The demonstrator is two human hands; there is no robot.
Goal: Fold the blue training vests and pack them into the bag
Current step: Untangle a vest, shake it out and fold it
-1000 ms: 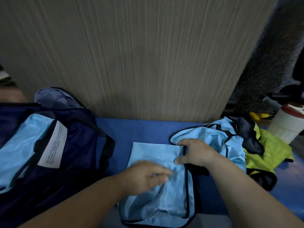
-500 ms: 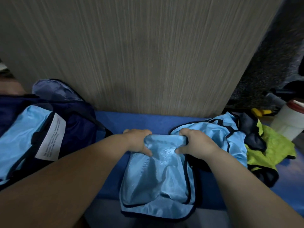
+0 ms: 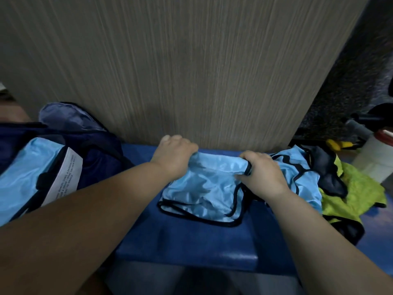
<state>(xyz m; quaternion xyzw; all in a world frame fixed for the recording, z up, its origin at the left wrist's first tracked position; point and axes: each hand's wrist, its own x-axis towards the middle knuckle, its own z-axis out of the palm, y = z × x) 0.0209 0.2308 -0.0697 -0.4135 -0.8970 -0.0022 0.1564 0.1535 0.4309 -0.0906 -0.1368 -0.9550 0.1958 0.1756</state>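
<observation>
Head view: two hands grip one blue vest.

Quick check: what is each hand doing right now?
Left hand: closed on the far left corner of the vest.
Right hand: closed on the vest's far right corner.

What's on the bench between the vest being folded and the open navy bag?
In the head view, only bare blue bench padding, crossed by the left forearm. The light blue black-trimmed vest and dark navy bag lie apart.
</observation>
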